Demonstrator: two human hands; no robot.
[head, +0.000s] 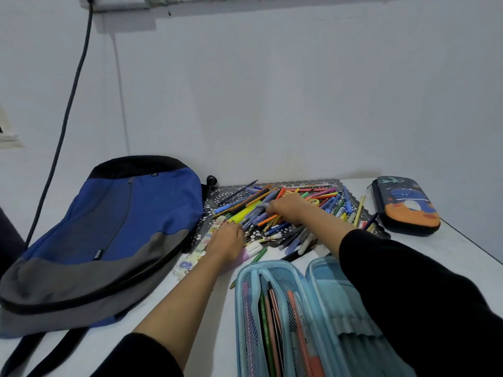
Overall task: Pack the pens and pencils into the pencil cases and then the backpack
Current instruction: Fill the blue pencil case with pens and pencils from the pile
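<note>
Two hands reach into the pens [321,194] heaped on the mat [217,198]: right hand [288,208] curled among them, left hand [227,240] at the mat's near edge; I cannot tell either grip. The open pencil case [321,281] lies nearest, the backpack [109,227] left, a strip of table [206,308] between.

We seem to be at a study desk [462,257] in a home or school room, pushed against a plain white wall [272,104]. A school backpack [109,227] lies left of our left hand [227,242], and a pile of pens and pencils [324,195] sits under our right hand [288,209].
</note>
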